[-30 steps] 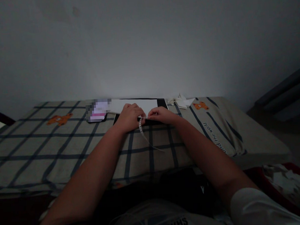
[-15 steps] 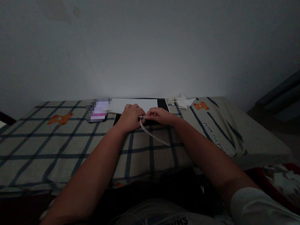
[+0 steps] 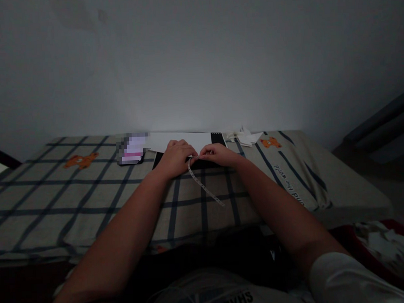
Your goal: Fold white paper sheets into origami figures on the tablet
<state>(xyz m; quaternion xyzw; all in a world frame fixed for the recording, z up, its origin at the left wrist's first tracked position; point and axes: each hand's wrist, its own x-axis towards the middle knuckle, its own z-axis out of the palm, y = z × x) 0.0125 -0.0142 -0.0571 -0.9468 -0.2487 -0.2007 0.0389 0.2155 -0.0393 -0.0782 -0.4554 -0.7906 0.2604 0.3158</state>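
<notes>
A narrow white perforated strip (image 3: pixel 200 184) with a row of dark holes hangs from between my hands and curves down toward me. My left hand (image 3: pixel 176 158) has its fingertips closed on the strip's upper part. My right hand (image 3: pixel 219 154) pinches near the same end, its thumb and index finger close to the left fingertips. Both hands are over a black flat sheet or folder (image 3: pixel 158 161), on which a white paper sheet (image 3: pixel 188 141) lies. The exact spot between the fingertips is too small to make out.
A phone (image 3: pixel 133 150), partly blurred, lies left of the paper. Crumpled white paper scraps (image 3: pixel 246 137) sit to the right. The checked cloth (image 3: pixel 99 191) covers the surface up to the wall (image 3: pixel 198 62). A red container (image 3: pixel 397 225) with white scraps stands low at right.
The strip's free end has swung down and slightly left. My right fingertips have shifted a little to the right. The left hand has hardly moved.
</notes>
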